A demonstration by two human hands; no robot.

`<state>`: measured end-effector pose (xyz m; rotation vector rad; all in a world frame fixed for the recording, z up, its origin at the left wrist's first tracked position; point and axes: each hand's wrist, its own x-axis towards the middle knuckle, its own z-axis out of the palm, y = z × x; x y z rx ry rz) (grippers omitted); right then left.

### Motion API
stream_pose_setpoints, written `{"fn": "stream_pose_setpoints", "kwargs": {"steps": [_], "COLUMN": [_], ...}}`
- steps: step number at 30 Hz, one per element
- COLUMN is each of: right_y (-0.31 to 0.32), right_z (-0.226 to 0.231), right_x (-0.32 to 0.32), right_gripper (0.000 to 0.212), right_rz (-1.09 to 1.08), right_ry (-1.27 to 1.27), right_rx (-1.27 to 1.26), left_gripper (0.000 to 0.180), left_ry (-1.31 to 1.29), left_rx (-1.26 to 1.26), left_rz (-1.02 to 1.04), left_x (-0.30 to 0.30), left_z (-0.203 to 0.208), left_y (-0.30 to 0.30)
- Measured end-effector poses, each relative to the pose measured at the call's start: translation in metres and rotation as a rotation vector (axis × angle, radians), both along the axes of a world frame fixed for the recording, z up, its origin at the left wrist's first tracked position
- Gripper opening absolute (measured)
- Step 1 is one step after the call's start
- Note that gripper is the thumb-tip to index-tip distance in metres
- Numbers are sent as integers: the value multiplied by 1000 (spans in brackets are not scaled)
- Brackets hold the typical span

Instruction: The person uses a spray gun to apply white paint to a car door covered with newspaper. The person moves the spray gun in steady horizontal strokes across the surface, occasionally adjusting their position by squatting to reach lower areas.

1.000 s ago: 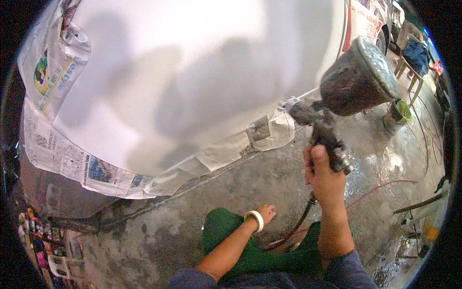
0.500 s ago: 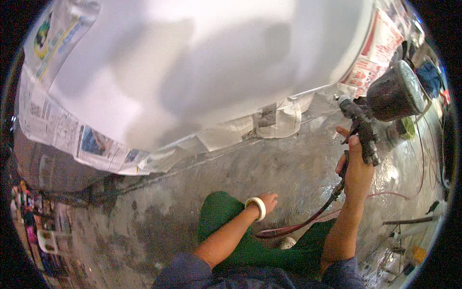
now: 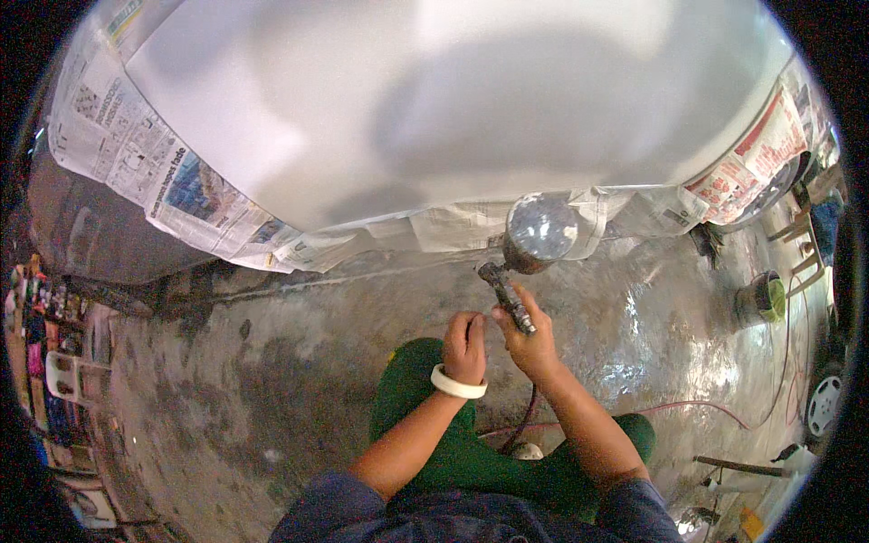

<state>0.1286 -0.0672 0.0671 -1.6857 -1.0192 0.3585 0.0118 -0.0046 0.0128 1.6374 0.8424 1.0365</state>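
Note:
My right hand is wrapped round the handle of a spray gun, with a dark-sided, round paint cup on top. A dark red hose runs down from the gun beside my right forearm. Just left of the gun, apart from it, my left hand is closed with its fingers curled in; nothing shows in it. A cream-coloured band circles that wrist. In front of me stands a large white-grey car panel, edged with newspaper masking. The gun is close to the panel's lower edge.
A thin red hose trails over the concrete floor to the right. A bucket and a wheel cover are at the far right. Shelves of mixed items and a white chair line the left.
My right hand has brought the spray gun leftward from the panel's right end to the middle. My left hand has risen off my knee toward the gun, and its fingers have curled.

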Motion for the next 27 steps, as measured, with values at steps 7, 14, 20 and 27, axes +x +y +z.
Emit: {"fn": "stream_pose_setpoints", "kwargs": {"steps": [7, 14, 20, 27], "right_y": [36, 76, 104, 91], "right_z": [-16, -25, -39, -6], "right_x": [-24, -58, -83, -92], "right_gripper": [50, 43, 42, 43], "right_rz": [-12, 77, 189, 165], "right_ry": [11, -22, -77, -75], "right_rx": [-186, -166, -116, -186], "left_gripper": [36, 52, 51, 44], "left_ry": [590, 512, 487, 399], "left_rx": [349, 362, 354, 309], "left_rz": [-348, -176, -110, -21], "left_x": [-104, -144, -143, -147], "left_z": [58, 36, 31, 26], "left_y": [3, -4, -2, 7]}}
